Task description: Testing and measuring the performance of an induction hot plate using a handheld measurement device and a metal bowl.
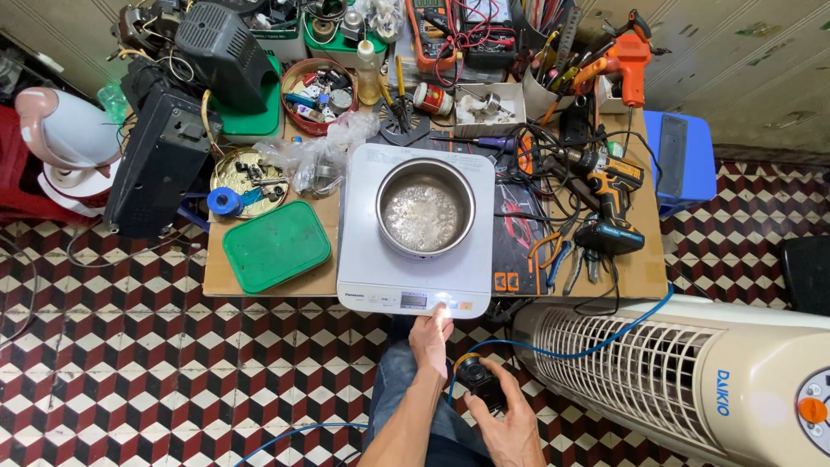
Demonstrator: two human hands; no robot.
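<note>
At the near edge of the table [259, 284], a white induction cooker [417, 232] sits with a steel pot [424, 208] on its round plate; the pot holds a shallow layer of bubbling liquid. Reaching up from below, the left hand [431, 333] has its fingers stretched out, fingertips touching the control strip at the cooker's front edge, gripping nothing. Lower and to the right, the right hand [506, 422] is curled around a small black device [479, 380] joined to a blue cable [596, 339], held over the person's lap above the checkered floor. Left of the cooker lies a green plastic lid [276, 246], and beyond it a round tin of small parts [247, 179]. Right of the cooker, a cordless drill [612, 195] rests among tangled black wires, with pliers [553, 252] just beside it. A white tower fan [692, 372] lies on the floor at the right.
</note>
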